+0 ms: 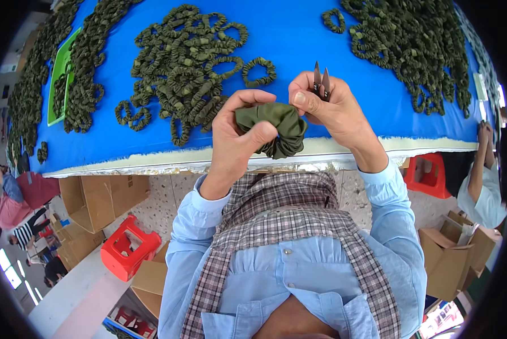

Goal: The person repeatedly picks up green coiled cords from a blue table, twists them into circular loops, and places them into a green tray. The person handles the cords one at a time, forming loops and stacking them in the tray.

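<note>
Over the near edge of the blue-covered table (299, 34), my left hand (232, 133) is closed round a dark olive-green fabric scrunchie (283, 125), thumb in front and fingers behind. My right hand (344, 116) is at the scrunchie's upper right side, thumb and forefinger pinched together close to its cloth. Whether a thread lies in that pinch is too small to tell. A pair of thread snips (321, 82) is tucked in the same hand, its two dark pointed blades sticking up and slightly apart. A single scrunchie (259, 72) lies on the table just beyond my hands.
Scrunchies lie heaped in a middle pile (180, 70), a right pile (414, 51) and along the left, by a green tray (57, 85). Red stools (128, 248) and cardboard boxes (109, 195) stand below the table edge. A co-worker's arm (479, 169) reaches the table at right.
</note>
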A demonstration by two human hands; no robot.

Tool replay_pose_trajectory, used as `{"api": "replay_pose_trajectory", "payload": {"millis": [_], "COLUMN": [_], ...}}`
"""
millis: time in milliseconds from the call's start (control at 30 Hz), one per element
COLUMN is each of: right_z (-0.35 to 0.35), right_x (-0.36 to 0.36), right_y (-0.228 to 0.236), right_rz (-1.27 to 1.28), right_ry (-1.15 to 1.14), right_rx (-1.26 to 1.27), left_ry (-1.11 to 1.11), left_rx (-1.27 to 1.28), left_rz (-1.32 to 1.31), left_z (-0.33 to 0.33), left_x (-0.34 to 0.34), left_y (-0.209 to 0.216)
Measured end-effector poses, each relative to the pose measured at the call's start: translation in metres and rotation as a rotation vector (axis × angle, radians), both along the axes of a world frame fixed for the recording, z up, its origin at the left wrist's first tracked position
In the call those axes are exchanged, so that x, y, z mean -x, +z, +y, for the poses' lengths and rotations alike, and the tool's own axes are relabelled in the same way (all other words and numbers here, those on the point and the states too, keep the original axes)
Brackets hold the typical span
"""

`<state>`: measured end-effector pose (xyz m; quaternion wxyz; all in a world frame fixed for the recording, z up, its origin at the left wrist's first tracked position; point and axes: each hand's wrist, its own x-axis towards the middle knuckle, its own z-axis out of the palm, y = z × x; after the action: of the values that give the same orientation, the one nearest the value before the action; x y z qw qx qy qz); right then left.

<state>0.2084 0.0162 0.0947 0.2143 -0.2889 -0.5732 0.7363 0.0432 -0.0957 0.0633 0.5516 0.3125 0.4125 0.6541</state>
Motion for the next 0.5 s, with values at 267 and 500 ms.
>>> {"api": "replay_pose_trajectory", "payload": {"millis": [267,500], "right_z": [-0.007,-0.029], "right_x": [-0.015,-0.044], "right_y": [-0.003,-0.021], "right_rz": [-0.068,-0.031], "right_ry": [-0.206,-0.381], "right_rx": [-0.564,-0.394], "left_ry": [0.213,0.367], "left_rx": [-0.311,-0.513], "left_rz": [0.695,1.024], "left_z": [0.016,0.017], "left_x": [-0.011,-0.008], "left_y": [-0.001,-0.005]}}
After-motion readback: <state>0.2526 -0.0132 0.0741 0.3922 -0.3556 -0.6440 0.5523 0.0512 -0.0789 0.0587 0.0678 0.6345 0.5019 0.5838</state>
